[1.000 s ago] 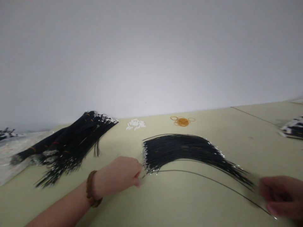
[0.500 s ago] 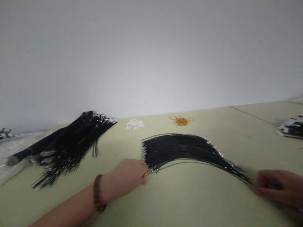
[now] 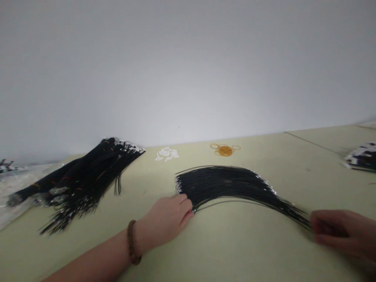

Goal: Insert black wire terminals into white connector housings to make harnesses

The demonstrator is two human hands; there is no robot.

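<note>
A curved spread of black wires (image 3: 223, 182) with shiny metal tips lies on the table in front of me. My left hand (image 3: 169, 215), a brown beaded bracelet on its wrist, has its fingers curled over the near left corner of the wires, hiding some of their tips. At the tapering right end, the wires run into the closed fingers of my right hand (image 3: 343, 233). That hand is slightly blurred, and the wire ends inside it are hidden.
Bundles of black wires (image 3: 96, 172) with white connectors lie at left on a clear plastic bag (image 3: 17, 211). Small white connectors (image 3: 167, 154) and tan rubber bands (image 3: 225, 150) lie near the wall. More wires with white ends (image 3: 364, 156) are at the right edge.
My left hand has moved right, onto the near left corner of the wires. My right hand has shifted slightly left along their right ends. The wire spread itself has hardly moved.
</note>
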